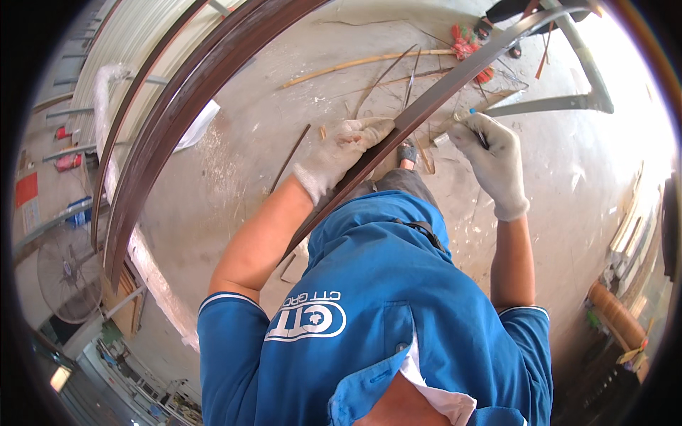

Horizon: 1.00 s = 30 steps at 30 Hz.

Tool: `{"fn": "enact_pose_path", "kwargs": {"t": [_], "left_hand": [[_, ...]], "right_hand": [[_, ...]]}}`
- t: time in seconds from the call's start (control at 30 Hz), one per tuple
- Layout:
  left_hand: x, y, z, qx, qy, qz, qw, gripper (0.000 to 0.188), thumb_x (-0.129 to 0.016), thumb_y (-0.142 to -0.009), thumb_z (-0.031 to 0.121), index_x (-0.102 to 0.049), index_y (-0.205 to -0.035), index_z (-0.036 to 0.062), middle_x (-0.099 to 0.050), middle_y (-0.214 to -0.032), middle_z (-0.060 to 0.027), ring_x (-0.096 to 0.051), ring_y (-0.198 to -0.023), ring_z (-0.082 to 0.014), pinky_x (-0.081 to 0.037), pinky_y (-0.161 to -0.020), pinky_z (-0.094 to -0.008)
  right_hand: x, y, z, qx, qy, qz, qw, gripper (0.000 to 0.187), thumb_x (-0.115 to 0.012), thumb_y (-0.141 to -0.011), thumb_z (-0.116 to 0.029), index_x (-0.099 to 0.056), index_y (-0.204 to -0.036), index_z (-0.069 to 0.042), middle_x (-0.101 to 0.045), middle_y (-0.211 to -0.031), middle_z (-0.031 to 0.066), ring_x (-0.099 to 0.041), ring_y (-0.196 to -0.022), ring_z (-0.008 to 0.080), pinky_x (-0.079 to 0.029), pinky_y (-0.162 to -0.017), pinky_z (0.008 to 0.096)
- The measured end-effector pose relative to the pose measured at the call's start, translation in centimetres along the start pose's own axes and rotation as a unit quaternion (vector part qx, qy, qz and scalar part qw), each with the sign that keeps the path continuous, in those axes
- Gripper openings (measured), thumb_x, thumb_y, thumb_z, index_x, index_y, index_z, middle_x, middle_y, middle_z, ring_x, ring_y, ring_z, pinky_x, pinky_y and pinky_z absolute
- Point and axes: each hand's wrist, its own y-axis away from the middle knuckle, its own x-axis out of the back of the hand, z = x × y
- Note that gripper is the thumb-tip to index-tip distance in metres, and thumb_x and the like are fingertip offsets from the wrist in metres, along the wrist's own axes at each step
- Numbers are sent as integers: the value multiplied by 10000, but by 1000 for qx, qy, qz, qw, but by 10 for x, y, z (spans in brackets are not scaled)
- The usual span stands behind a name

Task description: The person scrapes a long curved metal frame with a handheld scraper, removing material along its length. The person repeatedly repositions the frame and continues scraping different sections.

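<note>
A long dark brown profile bar (444, 89) runs slantwise in front of me, from beside my waist up to the far right. My left hand (344, 150), in a whitish work glove with stained fingers, grips its left edge. Just right of the bar is my right hand (496, 160), gloved as well and raised. Its fingers are closed round a slim, dark, pen-like tool (484, 140) with a blue end (472, 111). Most of that tool is hidden by the glove, so its exact kind is unclear.
More brown profiles (170, 106) rest at the left on a rack with grey arms (74, 113). A grey metal stand (543, 105) is at the far right. Offcut strips (369, 60) and red netting (465, 44) litter the floor. A brown roll (616, 316) lies at the right.
</note>
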Motion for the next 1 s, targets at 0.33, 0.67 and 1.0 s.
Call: {"fn": "enact_pose_path", "kwargs": {"t": [0.33, 0.67, 1.0], "left_hand": [[59, 161, -28, 99, -28, 106, 989, 505, -546, -1049, 440, -610, -1346, 37, -549, -722, 35, -527, -574, -59, -449, -538, -220], [79, 229, -56, 84, -10, 187, 979, 517, -550, -1037, 473, -682, -1241, 17, -638, -777, -13, -564, -620, -76, -473, -570, -236], [81, 239, -67, 132, -13, 192, 972, 472, -549, -1037, 429, -685, -1206, 11, -665, -840, -44, -563, -650, -96, -467, -571, -242]], "right_hand": [[-16, 8, 75, -82, -114, -28, 990, 164, -594, -949, -35, -680, -1085, -4, -612, -827, -3, -505, -737, 58, -435, -663, 233], [-27, 0, 79, -8, -81, -51, 995, 188, -591, -1028, -160, -665, -1121, -14, -603, -843, -7, -494, -769, 59, -427, -707, 246], [-49, -5, 12, 153, 6, -120, 981, 218, -778, -841, -73, -728, -1052, -44, -703, -963, 37, -628, -765, 116, -502, -714, 264]]}}
